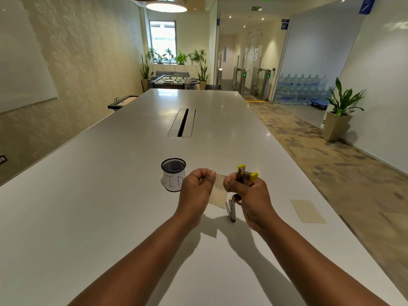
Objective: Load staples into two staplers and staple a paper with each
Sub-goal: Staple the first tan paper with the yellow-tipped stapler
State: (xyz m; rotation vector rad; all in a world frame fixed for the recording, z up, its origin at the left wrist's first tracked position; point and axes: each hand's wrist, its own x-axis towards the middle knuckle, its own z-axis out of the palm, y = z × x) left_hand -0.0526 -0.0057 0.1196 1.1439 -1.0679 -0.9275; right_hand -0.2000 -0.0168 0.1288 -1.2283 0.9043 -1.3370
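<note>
A: Your left hand pinches the paper by its top edge, up off the table. Your right hand grips the yellow stapler and pinches the paper's other edge with the thumb.

B: And the risk?

A: You're doing two jobs with one hand. If you squeeze now, the paper may slip from the mouth, or the staple lands askew (I can't tell whether the paper is in the mouth at all).

B: The second stapler?

A: On the table, just under your right hand. Drop your wrist and you'll knock it. The spare paper lies well off to the right.
</note>
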